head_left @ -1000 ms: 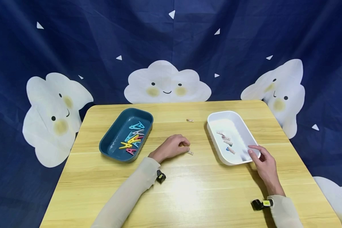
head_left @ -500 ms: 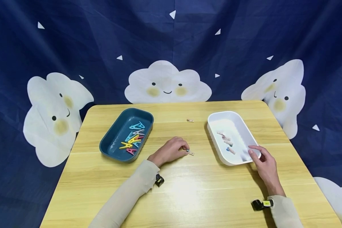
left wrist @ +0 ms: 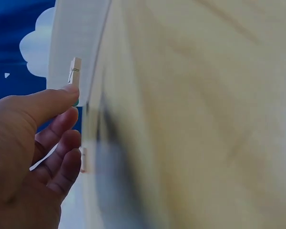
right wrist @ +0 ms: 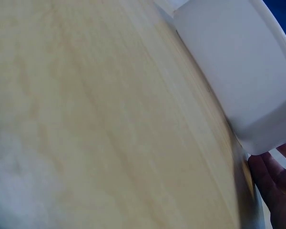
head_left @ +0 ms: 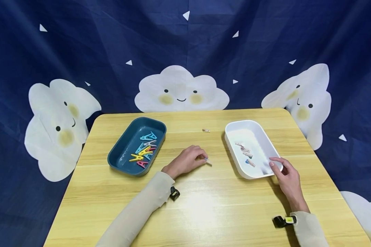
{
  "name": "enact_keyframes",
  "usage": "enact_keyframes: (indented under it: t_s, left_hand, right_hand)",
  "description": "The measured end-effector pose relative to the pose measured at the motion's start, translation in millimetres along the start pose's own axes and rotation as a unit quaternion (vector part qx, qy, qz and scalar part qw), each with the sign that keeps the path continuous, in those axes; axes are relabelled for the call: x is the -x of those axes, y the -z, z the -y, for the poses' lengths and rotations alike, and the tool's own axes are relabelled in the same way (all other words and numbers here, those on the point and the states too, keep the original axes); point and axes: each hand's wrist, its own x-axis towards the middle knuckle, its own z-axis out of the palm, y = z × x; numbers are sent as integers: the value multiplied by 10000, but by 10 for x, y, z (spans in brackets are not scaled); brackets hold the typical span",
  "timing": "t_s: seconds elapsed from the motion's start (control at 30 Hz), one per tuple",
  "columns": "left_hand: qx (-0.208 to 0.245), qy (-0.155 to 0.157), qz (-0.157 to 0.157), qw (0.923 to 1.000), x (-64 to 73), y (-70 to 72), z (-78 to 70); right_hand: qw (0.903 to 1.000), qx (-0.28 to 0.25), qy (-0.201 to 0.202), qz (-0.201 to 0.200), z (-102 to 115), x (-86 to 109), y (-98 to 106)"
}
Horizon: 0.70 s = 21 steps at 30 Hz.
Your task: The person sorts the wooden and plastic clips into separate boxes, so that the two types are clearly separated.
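My left hand (head_left: 187,160) pinches a small wooden clothespin (left wrist: 75,71) between thumb and fingers, near the middle of the table. In the head view only its end shows past the fingertips, with a bit of blue beside them. At the right, my right hand (head_left: 287,180) grips the near right corner of a white plastic bin (head_left: 267,140), thumb at the rim. Inside that bin lie several wooden clothespins (head_left: 247,154). Another wooden clothespin (head_left: 206,130) rests on the table toward the back, between the two bins.
A dark teal bin (head_left: 119,145) stands on the left of the wooden table (head_left: 185,219), holding several colored plastic clothespins (head_left: 137,157) in blue, yellow, pink and white. Behind the table hangs a blue curtain (head_left: 160,41) with clouds on it.
The clothespin in my left hand has turned, and the hand has shifted slightly to the right. My right hand has stayed on the white bin.
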Motion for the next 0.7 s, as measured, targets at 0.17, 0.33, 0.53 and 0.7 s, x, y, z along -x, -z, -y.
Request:
enact_keyframes:
  t_s: [0.17, 0.33, 0.53, 0.7]
  left_hand:
    - [150, 45, -56, 9999, -157, 39, -126]
    - [44, -237, -83, 9997, -360, 30, -257]
    - [56, -477, -104, 9988, -614, -12, -423]
    - [-24, -633, -135, 9979, -808, -55, -589]
  right_hand:
    - [10000, -6, -44, -11, 54, 21, -6]
    - [10000, -38, 11, -15, -17, -3, -10]
    - [10000, -82, 33, -15, -44, -4, -15]
    - [10000, -60, 43, -41, -31, 8, -7]
